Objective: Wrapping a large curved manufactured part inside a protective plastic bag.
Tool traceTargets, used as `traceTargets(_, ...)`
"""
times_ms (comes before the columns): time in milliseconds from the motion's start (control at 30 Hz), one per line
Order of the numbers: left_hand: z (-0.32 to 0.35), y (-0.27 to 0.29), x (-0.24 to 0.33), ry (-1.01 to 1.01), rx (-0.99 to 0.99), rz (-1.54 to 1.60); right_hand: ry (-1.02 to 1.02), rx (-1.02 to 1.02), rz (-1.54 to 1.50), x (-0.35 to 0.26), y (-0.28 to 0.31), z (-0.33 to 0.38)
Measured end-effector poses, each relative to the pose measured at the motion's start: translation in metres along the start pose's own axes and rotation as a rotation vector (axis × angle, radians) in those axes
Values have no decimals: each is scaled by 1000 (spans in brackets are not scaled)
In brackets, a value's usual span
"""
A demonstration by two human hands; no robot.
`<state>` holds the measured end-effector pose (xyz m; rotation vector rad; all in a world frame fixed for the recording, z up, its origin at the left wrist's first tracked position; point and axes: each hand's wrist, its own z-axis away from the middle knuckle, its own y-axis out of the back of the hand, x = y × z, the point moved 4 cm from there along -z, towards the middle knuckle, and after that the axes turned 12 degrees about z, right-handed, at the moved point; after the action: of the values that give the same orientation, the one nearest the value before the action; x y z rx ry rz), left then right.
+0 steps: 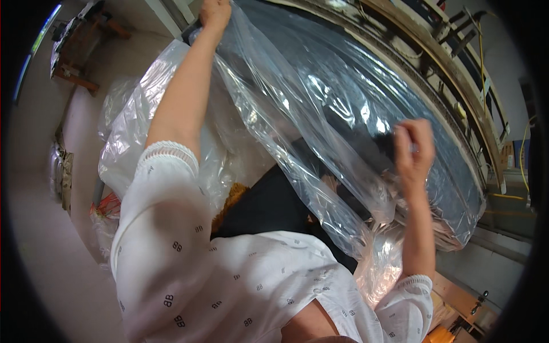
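A large clear plastic sheet point(269, 134) drapes over a long dark surface point(343, 57) in front of me and hangs down in folds over my lap. At the top, my left arm is stretched far out, and my left hand point(215, 12) is closed on the plastic sheet near the far left end of the surface. My right hand point(416, 151) is over the right part of the sheet, its fingers curled and somewhat blurred. Whether any film is caught between those fingers is hidden. A dark blurred patch lies just left of them.
Beyond the dark surface runs a long worn frame with rails point(457, 74), and a yellow cord point(481, 63) hangs by it. A wooden stand point(74, 63) is at the upper left. Bunched plastic point(106, 211) with red strands lies left of me. A wooden piece point(457, 294) is lower right.
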<state>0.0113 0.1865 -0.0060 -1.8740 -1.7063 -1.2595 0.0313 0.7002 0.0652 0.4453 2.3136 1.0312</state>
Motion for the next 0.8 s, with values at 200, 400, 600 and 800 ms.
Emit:
traceTargets(200,-1,3,-8,15,81,176,16,-92,-128,-101,-119,-82)
traceTargets(400,2,9,6,33,109,247,-314,-294,-698,-46,-191,-139)
traceTargets(600,-2,8,4,7,72,219,-480,-576,-401,-43,-176,-159)
traceTargets(800,-12,-7,-3,47,-177,109,74,-21,559,-46,-117,-126)
